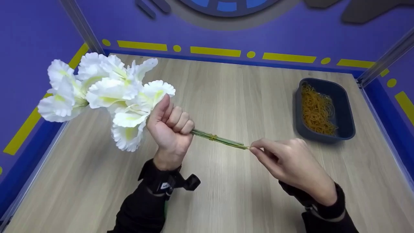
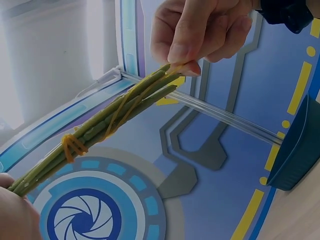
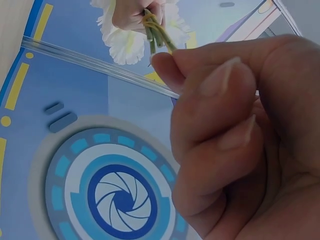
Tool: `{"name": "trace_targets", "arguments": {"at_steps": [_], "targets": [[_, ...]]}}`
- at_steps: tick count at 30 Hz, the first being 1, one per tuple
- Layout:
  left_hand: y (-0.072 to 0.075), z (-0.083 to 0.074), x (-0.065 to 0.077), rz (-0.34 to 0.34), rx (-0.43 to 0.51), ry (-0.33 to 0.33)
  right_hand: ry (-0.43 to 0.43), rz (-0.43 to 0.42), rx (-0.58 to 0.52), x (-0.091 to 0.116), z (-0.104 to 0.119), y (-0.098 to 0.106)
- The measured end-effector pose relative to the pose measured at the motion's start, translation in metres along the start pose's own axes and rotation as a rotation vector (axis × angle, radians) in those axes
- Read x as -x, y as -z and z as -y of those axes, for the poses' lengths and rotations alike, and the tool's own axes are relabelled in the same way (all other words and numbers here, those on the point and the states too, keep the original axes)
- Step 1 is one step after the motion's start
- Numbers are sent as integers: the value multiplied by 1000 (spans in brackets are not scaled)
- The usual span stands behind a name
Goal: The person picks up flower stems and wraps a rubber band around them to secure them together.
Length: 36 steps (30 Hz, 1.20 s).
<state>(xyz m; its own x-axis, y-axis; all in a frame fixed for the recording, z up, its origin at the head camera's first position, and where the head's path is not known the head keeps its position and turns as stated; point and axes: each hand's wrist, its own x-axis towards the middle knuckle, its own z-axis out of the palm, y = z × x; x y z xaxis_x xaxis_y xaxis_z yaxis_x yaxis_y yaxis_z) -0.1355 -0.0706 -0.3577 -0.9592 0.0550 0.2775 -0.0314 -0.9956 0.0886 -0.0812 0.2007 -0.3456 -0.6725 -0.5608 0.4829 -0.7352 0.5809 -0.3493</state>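
Above a wood-grain bench (image 1: 226,194) between purple walls (image 1: 32,32), one bunch of ruffled white flowers (image 1: 111,92) has its green stems (image 1: 226,141) gripped in the left hand (image 1: 171,131). The right hand (image 1: 292,161) pinches one yellow rubber band (image 2: 174,70) at their ends, near one dark-grey tub (image 1: 323,138).

white flowers (image 1: 111,92): ruffled, yellow-throated | green stems (image 1: 226,141): bundled, slanting | yellow elastic (image 2: 74,146): coiled round stems, stretched past tips

The left grip (image 1: 171,124) holds white flowers (image 1: 111,94) by their green stems (image 1: 228,141). A yellow band (image 1: 212,137) goes around the stems. The right grip (image 1: 292,158) pinches a thin strand (image 1: 248,148) at the stem ends. On the tabletop (image 1: 236,100), a dark tub (image 1: 345,119) holds many loops (image 1: 315,113).
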Motion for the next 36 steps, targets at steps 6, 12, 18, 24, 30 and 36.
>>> {"name": "trace_targets", "arguments": {"at_steps": [6,12,18,24,30,36], "targets": [[-1,0,0,-14,-3,37,22,-7,5,0,-2,-1],[-2,-1,0,-7,-1,50,53,11,25,-2,-2,-2],[-3,1,1,-22,-70,82,118,-9,31,-2,-3,-2],[-2,3,1,-16,-65,122,248,-43,38,-5,-8,-7],[0,7,2,-44,-68,172,326,-65,42,-11,-10,-16],[2,14,3,-75,-81,194,369,-114,35,-18,-12,-26]]}}
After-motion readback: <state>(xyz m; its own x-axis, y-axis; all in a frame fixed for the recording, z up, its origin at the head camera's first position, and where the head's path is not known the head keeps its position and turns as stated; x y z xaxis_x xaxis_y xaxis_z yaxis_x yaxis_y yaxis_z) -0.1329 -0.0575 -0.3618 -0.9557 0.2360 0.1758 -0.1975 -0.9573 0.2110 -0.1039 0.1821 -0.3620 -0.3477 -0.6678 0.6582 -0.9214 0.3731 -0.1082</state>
